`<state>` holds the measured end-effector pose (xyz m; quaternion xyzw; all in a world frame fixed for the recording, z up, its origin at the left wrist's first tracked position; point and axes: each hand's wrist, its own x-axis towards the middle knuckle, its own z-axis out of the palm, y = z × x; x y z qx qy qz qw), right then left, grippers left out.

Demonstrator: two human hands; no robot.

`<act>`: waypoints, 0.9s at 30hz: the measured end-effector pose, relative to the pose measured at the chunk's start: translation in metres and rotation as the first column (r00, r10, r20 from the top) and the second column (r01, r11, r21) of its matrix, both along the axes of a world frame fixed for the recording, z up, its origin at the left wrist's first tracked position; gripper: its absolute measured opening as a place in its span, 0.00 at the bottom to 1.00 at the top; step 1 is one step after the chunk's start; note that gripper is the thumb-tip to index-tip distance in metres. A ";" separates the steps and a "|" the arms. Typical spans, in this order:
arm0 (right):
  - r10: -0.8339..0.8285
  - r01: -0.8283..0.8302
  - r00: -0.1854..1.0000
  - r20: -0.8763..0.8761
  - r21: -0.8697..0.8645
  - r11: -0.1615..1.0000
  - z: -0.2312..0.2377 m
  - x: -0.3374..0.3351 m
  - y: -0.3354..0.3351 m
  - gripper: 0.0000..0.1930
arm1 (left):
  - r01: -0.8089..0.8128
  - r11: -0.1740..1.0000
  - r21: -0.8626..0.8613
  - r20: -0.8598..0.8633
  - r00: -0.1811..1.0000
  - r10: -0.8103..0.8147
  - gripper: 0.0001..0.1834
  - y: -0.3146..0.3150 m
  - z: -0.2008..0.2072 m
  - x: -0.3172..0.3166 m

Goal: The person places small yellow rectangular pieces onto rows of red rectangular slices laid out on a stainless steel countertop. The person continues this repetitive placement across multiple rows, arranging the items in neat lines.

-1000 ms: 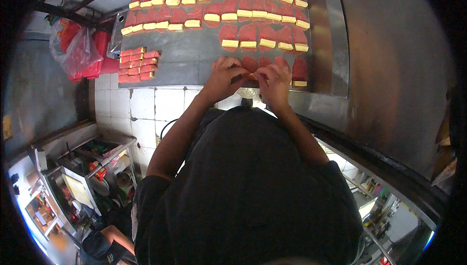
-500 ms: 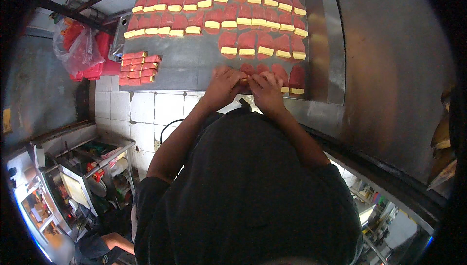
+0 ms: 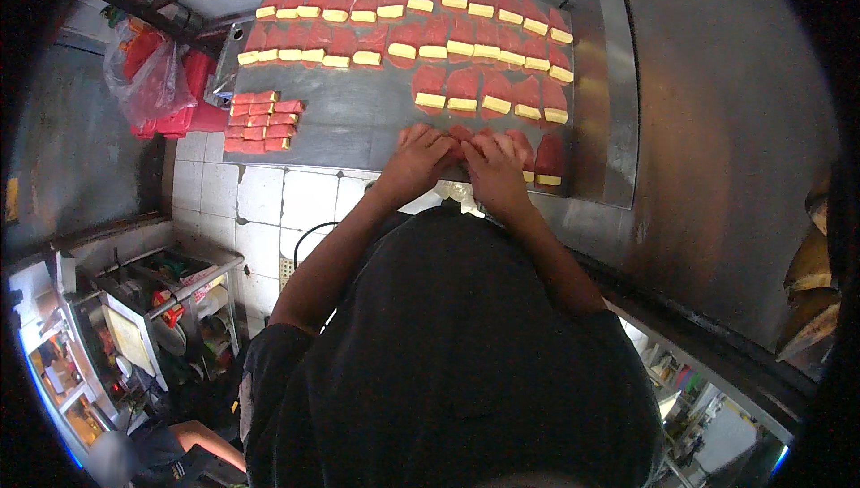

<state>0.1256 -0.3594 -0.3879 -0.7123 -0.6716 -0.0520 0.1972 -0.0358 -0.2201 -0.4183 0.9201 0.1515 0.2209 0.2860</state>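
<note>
At the near edge of the steel table, my left hand (image 3: 417, 162) and my right hand (image 3: 495, 167) meet over a thin red meat slice (image 3: 459, 135). Both sets of fingertips are closed on it, and my fingers hide most of it. Uncovered beside my right hand lies another flat meat slice (image 3: 549, 155) with a yellow strip (image 3: 547, 180), like cheese, across its near end. Rows of such slices with yellow strips (image 3: 461, 105) spread behind my hands. To the left, finished rolls (image 3: 254, 132) of meat with yellow ends sit packed together.
The steel table (image 3: 345, 121) has a raised metal ledge (image 3: 618, 94) along its right side. Red containers (image 3: 184, 116) and a clear plastic bag (image 3: 148, 94) stand left of it. A metal rack (image 3: 193, 286) is at lower left, near another person's arm (image 3: 208, 445).
The yellow strip that showed between my fingers is now out of sight under the meat. My hands stay at nearly the same spot, and the view has shifted slightly.
</note>
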 end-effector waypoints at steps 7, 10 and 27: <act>-0.027 0.025 0.999 -0.021 -0.093 0.995 -0.002 0.007 0.003 0.15 | -0.032 0.999 0.027 -0.037 0.999 0.033 0.17 -0.002 0.025 0.005; -0.025 0.016 0.997 -0.078 -0.119 0.993 -0.008 0.017 0.009 0.13 | 0.025 0.999 0.020 0.007 1.000 -0.025 0.16 0.003 0.009 0.011; -0.005 0.004 1.000 0.018 0.035 0.999 0.008 0.020 0.035 0.10 | -0.132 0.991 0.030 -0.049 0.990 0.133 0.14 0.013 0.009 0.022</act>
